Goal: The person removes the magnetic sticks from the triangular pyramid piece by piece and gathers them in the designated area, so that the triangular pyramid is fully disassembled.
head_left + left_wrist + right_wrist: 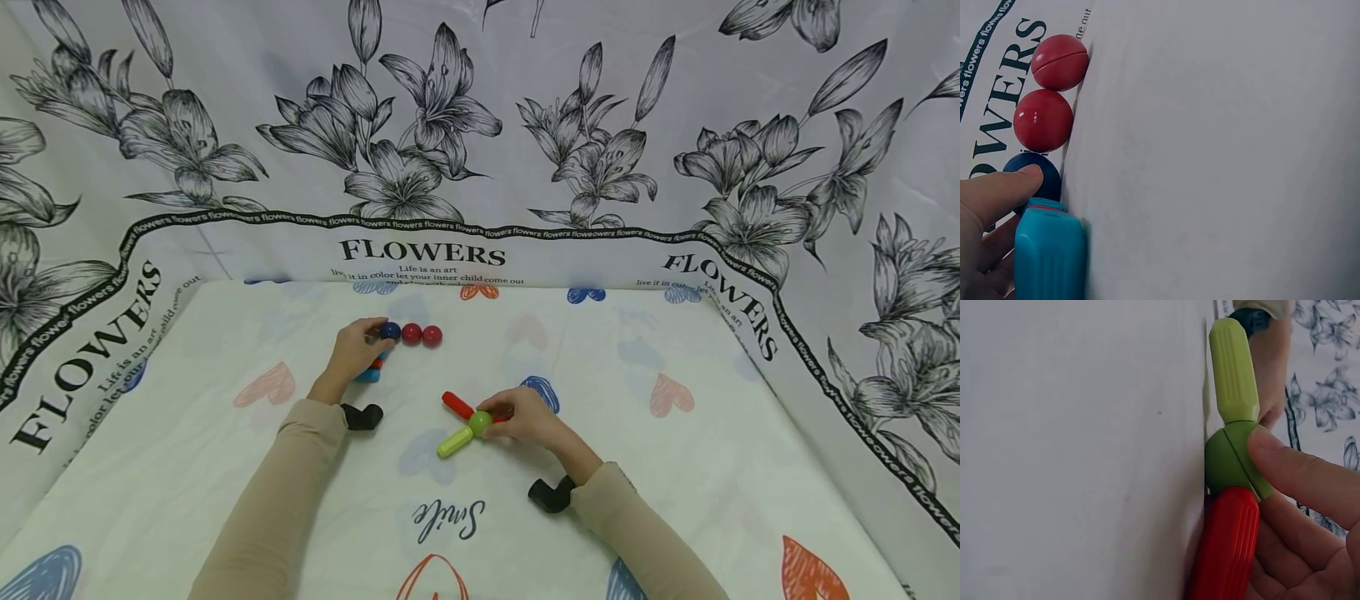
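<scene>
My left hand (pixel 372 343) lies at the back of the table, holding a cyan stick (pixel 369 375) with a fingertip on a dark blue ball (pixel 389 331). Two red balls (pixel 411 334) (pixel 432 336) sit in a row to the right of it. In the left wrist view the finger (pixel 1004 190) rests on the blue ball (pixel 1044 175), the cyan stick (pixel 1050 256) stands below it, and the red balls (pixel 1042 120) (pixel 1060 61) are beyond. My right hand (pixel 501 414) pinches a green ball (pixel 480 422) joined to a lime stick (pixel 455 442) and a red stick (pixel 457 405); the thumb (pixel 1297 472) presses the green ball (pixel 1229 462).
The table is covered by a white cloth (pixel 675 467) printed with hearts and the word "Smile". A flower-print sheet (pixel 480 125) walls in the back and both sides. Black wrist mounts (pixel 362 415) (pixel 551 495) sit by both sleeves.
</scene>
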Demonstrator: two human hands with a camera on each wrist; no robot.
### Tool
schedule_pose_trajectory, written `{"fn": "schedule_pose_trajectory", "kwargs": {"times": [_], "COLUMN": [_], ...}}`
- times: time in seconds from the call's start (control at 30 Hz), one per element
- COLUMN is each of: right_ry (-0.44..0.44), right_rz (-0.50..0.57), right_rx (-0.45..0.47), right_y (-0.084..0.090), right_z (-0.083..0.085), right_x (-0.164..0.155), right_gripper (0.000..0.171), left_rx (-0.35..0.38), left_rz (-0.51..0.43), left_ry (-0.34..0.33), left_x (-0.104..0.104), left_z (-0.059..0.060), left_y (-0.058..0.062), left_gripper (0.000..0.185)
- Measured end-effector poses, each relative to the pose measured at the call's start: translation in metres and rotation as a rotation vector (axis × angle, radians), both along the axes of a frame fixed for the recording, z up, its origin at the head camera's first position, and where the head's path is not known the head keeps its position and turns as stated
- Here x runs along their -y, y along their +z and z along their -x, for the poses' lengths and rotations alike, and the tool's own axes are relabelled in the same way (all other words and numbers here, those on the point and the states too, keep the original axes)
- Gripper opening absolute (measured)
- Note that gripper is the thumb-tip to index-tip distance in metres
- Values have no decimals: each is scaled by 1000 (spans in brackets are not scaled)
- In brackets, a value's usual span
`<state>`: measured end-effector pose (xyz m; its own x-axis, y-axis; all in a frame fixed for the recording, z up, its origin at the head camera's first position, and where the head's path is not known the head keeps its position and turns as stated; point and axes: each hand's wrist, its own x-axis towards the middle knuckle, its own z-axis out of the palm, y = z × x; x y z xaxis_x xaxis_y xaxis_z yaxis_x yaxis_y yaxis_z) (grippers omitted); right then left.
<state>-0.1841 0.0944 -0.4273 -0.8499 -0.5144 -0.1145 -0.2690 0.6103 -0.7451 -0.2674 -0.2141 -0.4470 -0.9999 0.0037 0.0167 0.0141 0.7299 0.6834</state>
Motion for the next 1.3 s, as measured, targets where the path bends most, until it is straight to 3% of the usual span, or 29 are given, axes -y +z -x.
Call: {"fn": "schedule_pose_trajectory", "kwargs": {"times": [0.27, 0.63, 0.77, 1.07, 1.3], "right_ry": [15, 21, 30, 60, 67], "right_rz": [3, -9, -14, -35, -45], "right_rx": [6, 24, 16, 2, 9], "right_y": [0, 2, 2, 4, 5], "right_z": [1, 5, 6, 5, 6], "right_x": [0, -1, 0, -1, 0], "right_gripper": [32, 33, 33, 34, 35], "left_rx": [-22, -276, -322, -352, -282], "left_rz": [15, -10, -20, -43, -48], "left_ry": [6, -56, -87, -194, -276], "left_x": [4, 3, -3, -26, -42], "left_z": [-5, -25, -36, -55, -69], "left_y": [1, 15, 18, 20, 22], "left_gripper": [53, 44, 41, 36, 34]}}
